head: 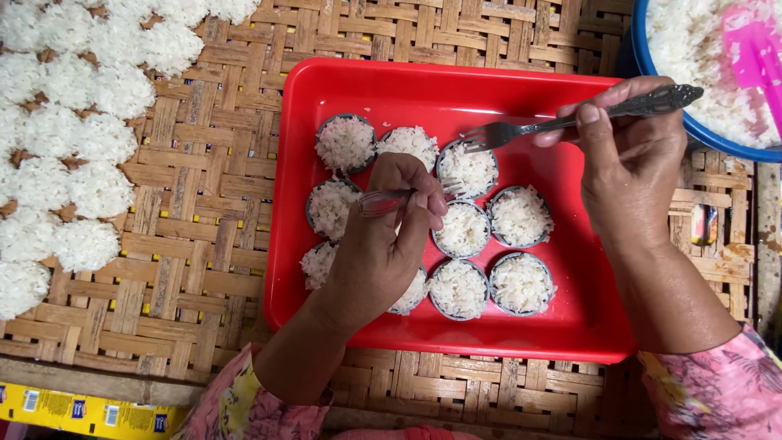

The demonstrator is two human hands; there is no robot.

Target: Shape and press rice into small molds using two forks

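Pink floral sleeves sit closest, at the bottom edge, one on each forearm. Beside the left one lies a yellow packet at the lower left corner. Under everything runs a woven bamboo mat, tan strips crossed in a basket pattern, serving as the worktop; no walls or other parts of the room show.

On the mat rests one red tray. Ten small round cups stand in it, touching in three rows, each filled with white rice. The left hand hovers over the cups in the middle and lower left, its grip closed around a fork whose tines reach the middle cup. The right hand hangs over the tray's right side, grip closed on a second fork with a dark patterned handle, tines at the top right cup.

Farther left, many white rice mounds lie unmoulded on the mat, too many to count surely. At the far right corner stands one blue bowl of rice with a pink scoop in it.
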